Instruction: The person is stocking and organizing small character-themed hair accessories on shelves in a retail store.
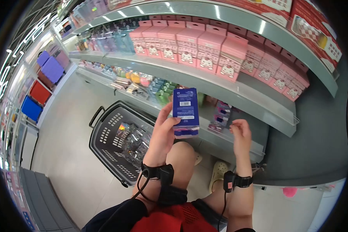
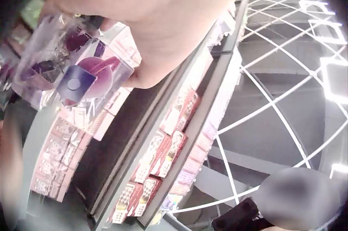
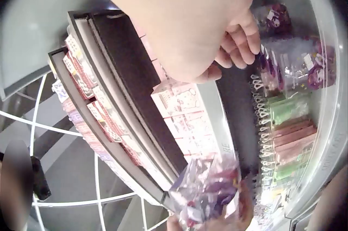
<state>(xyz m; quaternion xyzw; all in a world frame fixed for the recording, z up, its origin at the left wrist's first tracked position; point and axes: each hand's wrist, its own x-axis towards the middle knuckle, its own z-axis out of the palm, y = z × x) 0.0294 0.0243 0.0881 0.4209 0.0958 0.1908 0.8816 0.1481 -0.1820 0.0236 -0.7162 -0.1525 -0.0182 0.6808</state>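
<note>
The left hand [image 1: 162, 135] grips a dark blue box [image 1: 186, 108] with white labels on the side facing up, thumb at its left edge. In the left wrist view, the left hand [image 2: 157, 19] holds clear packaging [image 2: 76, 70] with purple items showing inside. The right hand [image 1: 241, 135] is raised beside the lower shelf with fingers loosely bent and nothing in it. Seen from the right wrist, the right hand [image 3: 201, 29] has its fingers near purple packets [image 3: 293, 68]; the clear and purple package [image 3: 209, 193] is below it.
A grey basket [image 1: 108, 143] with clear-wrapped items stands on the floor at the left. Pink boxes [image 1: 189, 46] line the middle shelf. Small purple packs [image 1: 220, 116] and green ones [image 1: 164, 92] lie on the lower shelf. The shelf edge [image 1: 255, 104] overhangs on the right.
</note>
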